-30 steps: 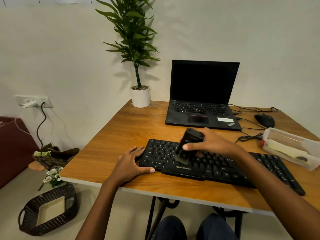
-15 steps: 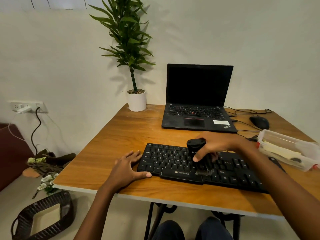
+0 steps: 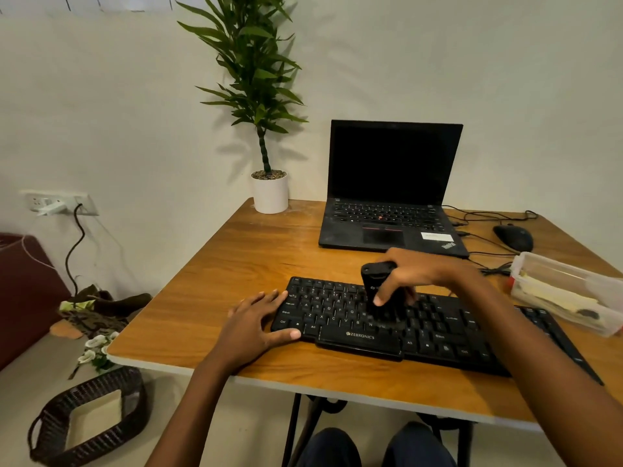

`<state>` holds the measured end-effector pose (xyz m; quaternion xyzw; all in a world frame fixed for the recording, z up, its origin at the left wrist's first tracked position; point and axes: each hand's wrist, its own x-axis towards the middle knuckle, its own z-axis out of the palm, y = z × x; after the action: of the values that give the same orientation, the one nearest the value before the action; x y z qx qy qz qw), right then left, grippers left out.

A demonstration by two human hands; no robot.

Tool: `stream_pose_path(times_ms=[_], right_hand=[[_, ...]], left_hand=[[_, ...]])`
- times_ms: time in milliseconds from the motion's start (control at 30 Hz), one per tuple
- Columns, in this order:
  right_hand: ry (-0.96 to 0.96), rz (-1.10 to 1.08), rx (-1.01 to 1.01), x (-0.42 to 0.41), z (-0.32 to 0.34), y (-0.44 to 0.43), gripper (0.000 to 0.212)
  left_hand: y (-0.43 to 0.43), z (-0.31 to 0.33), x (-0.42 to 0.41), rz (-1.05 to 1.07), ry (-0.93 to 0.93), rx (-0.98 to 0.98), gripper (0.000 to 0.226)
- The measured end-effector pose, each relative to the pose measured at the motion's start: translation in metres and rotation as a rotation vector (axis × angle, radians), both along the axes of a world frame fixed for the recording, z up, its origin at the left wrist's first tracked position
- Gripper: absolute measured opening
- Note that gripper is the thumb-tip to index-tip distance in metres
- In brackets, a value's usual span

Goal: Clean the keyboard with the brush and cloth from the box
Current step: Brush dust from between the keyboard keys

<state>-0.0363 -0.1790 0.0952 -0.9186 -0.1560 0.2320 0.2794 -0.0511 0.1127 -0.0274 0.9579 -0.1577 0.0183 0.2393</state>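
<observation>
A black keyboard [image 3: 435, 335] lies across the front of the wooden table [image 3: 236, 271]. My right hand [image 3: 418, 274] grips a black brush [image 3: 377, 281] held upright, its bristles down on the keys near the middle of the board. My left hand [image 3: 256, 321] rests flat at the keyboard's left end, thumb against its front corner, holding nothing. A clear plastic box [image 3: 566, 291] stands at the right edge with a pale cloth [image 3: 556, 298] lying inside it.
An open black laptop [image 3: 391, 193] stands behind the keyboard, with a black mouse [image 3: 514, 237] and cables to its right. A potted plant [image 3: 269, 190] is at the back corner. A wicker basket [image 3: 87, 419] sits on the floor at left.
The brush moved right along the keys and then a little back left, standing more upright. My left hand stayed at the keyboard's left end. My head view shifted slightly.
</observation>
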Motion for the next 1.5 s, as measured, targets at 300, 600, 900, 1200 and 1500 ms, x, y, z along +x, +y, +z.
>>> stream_pose_path(times_ms=[300,600,900,1200,1500], right_hand=[[-0.133,-0.095,0.394,0.007,-0.03,0.021,0.031],[-0.062,0.039,-0.094,0.028,0.015,0.017,0.015],[-0.09,0.005,0.312,0.035,-0.022,0.046,0.016],[-0.004,-0.146,-0.214,0.004,0.013,-0.079,0.036],[-0.19,-0.105,0.323,0.012,-0.011,-0.008,0.032]], left_hand=[[0.0,0.001,-0.001,0.003,0.01,0.022,0.127],[0.0,0.003,-0.002,0.014,0.016,-0.006,0.129],[-0.002,0.005,-0.003,0.015,0.015,-0.018,0.128],[-0.003,0.008,-0.005,0.018,0.051,-0.014,0.133],[-0.093,0.058,0.005,-0.309,0.142,0.252,0.131]])
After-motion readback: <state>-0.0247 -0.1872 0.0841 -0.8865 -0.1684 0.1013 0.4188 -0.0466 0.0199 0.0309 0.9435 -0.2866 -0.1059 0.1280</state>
